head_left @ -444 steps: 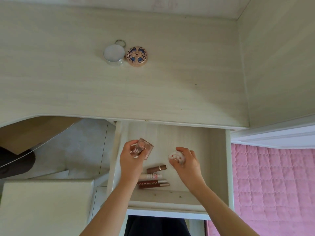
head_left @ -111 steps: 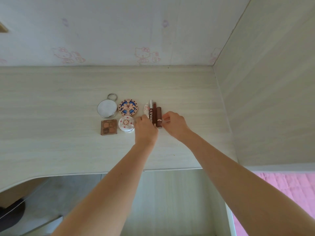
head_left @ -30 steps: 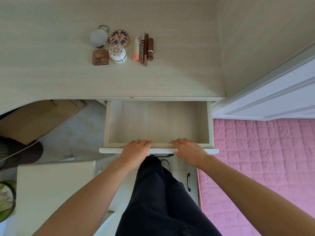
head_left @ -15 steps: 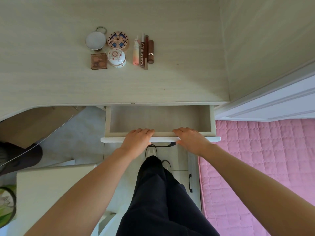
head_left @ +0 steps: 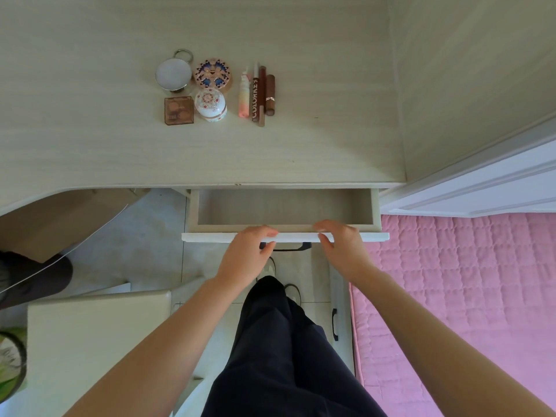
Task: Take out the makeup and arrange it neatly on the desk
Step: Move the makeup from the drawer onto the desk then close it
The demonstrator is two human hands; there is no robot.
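1. Drawer [head_left: 282, 210] stood less far out than half a second earlier; left hand [head_left: 246, 254] and right hand [head_left: 341, 246] lay on its front, fingers loosely extended, gripping nothing.
2. Makeup [head_left: 216, 91] sat grouped on desk [head_left: 90, 130]; arranging looked finished.

Bare forearms all the way down, no sleeves anywhere in view, no watch, no rings, no bracelets. Left hand [head_left: 246, 254] and right hand [head_left: 341, 251] both bare too, no gloves, nails short and plain as far as can be told. Below that, dark trousers [head_left: 285, 356], navy or black, hard to say which, loose wide legs with soft folds running lengthwise. Poking out past the hem, a light-coloured shoe [head_left: 268, 269], whitish toe, and beside it a second shoe [head_left: 293, 291] mostly hidden by the trouser leg. Nothing printed or marked on the fabric that can be made out
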